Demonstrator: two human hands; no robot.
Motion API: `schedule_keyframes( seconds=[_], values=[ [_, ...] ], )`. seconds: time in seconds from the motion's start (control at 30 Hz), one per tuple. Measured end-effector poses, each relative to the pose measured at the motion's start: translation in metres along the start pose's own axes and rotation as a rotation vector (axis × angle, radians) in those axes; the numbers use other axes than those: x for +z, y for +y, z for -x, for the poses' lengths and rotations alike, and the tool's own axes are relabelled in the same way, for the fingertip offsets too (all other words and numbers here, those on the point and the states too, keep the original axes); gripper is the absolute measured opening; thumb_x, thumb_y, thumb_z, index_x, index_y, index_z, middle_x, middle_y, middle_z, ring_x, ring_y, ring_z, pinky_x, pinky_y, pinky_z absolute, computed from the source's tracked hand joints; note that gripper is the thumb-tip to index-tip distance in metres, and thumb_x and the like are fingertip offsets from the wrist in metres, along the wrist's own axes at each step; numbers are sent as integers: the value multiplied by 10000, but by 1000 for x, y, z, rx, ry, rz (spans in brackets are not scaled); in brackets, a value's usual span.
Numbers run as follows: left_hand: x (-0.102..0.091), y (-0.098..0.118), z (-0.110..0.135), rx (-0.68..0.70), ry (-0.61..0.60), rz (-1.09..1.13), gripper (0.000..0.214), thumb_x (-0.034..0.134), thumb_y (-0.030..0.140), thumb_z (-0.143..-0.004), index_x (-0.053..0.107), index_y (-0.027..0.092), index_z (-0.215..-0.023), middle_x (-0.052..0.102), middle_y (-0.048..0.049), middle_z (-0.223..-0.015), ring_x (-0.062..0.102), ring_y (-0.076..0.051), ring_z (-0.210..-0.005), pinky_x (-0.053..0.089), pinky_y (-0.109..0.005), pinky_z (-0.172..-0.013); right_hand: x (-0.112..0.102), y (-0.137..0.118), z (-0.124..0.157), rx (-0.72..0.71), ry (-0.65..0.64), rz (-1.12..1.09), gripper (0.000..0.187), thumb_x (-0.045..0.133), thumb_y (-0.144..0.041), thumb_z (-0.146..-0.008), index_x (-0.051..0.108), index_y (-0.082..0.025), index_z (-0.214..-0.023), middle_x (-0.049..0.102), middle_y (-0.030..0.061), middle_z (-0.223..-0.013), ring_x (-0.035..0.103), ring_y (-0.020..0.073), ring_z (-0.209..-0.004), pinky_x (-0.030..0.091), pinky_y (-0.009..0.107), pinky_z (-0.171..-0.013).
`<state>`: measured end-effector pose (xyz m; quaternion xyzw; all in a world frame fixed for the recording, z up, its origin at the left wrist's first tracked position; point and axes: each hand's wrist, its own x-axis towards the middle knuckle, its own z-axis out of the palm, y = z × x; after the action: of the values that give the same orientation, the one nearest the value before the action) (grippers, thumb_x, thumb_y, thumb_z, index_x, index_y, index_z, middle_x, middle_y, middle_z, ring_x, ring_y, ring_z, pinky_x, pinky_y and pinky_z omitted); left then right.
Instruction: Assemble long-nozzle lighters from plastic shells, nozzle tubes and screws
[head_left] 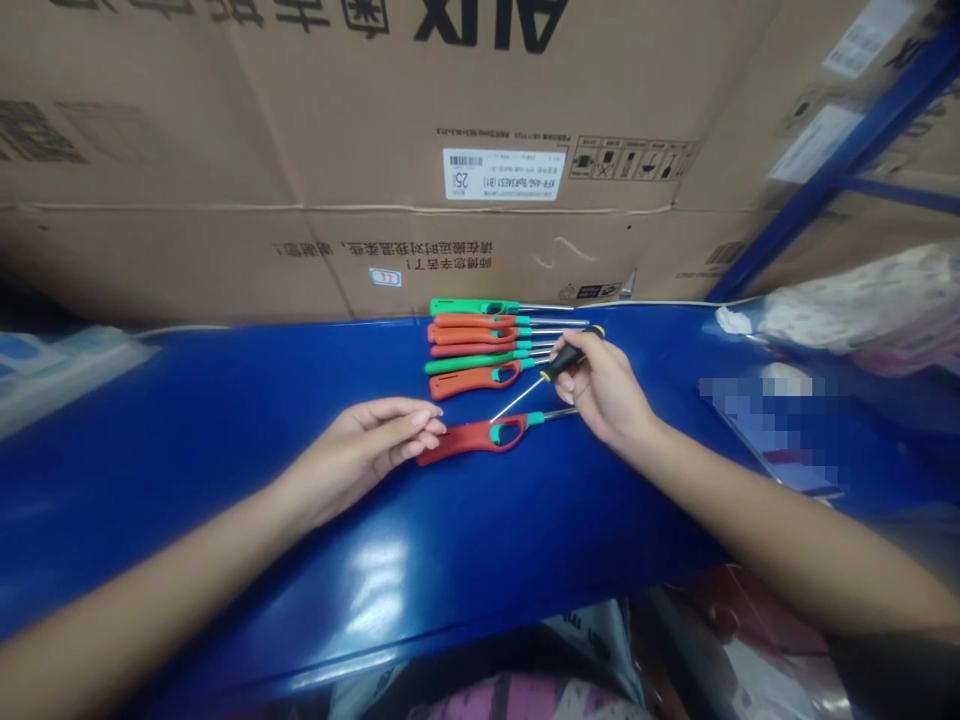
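Note:
A red gas lighter (469, 438) with a teal trigger and a metal tube lies flat on the blue shelf (480, 530). My left hand (379, 440) is at the butt end of its handle, thumb and fingers pinched together. Whatever may be between those fingertips is too small to make out. My right hand (609, 392) grips a screwdriver (574, 355) by its black and yellow handle. The thin shaft slants down to the left, its tip near the lighter's upper edge by the trigger; contact is unclear. Behind it, several orange, red and green lighters (472, 382) lie in a row.
A large cardboard box (360, 140) stands along the back of the shelf. Blue rack posts (832, 165) rise at the right. Patterned fabric in plastic (862, 300) and a blurred flat item (780, 440) lie on the right. Plastic packaging (60, 365) sits at the left.

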<state>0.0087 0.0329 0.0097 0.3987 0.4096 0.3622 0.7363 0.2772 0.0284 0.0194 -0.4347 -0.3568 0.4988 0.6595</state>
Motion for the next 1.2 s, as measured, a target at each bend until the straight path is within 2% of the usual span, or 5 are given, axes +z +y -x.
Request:
schedule_keyframes(
  seconds=[0.13, 0.27, 0.37, 0.47, 1.2],
  values=[
    [3, -1, 0, 11, 36, 66, 285, 942, 240, -628, 810, 150, -864, 796, -91, -908, 750, -131, -786, 609, -126, -715, 1, -3, 1, -4, -42, -44, 231, 769, -364, -736, 667, -157, -728, 580, -31, -608, 505, 62, -459, 450, 195, -393],
    [6, -2, -1, 59, 135, 162, 97, 807, 75, -780, 800, 121, -866, 782, -67, -815, 727, -94, -698, 604, -114, -660, 4, -3, 9, -13, -136, -22, 247, 769, -399, -766, 734, -160, -813, 660, -6, -686, 606, 78, -560, 547, 183, -509],
    [9, 0, -2, 38, 213, 223, 181, 665, -30, -858, 793, 98, -855, 763, -56, -745, 697, -65, -612, 589, -96, -605, 8, -2, 16, 9, -195, -6, 249, 783, -407, -770, 753, -169, -835, 702, 5, -712, 650, 86, -583, 567, 173, -544],
    [11, 1, -1, 25, 223, 259, 239, 603, -56, -886, 787, 91, -843, 765, -67, -750, 714, -75, -635, 600, -104, -618, 10, 1, 21, 20, -237, 3, 225, 789, -398, -784, 763, -184, -851, 724, 6, -742, 681, 97, -603, 584, 180, -564],
    [8, -7, 2, -9, 94, 265, 90, 773, 32, -802, 794, 101, -855, 766, -57, -783, 697, -70, -654, 593, -114, -646, 13, 1, 30, -99, -287, 84, 171, 766, -382, -830, 769, -218, -878, 743, 20, -770, 710, 132, -611, 634, 245, -570]
  ],
)
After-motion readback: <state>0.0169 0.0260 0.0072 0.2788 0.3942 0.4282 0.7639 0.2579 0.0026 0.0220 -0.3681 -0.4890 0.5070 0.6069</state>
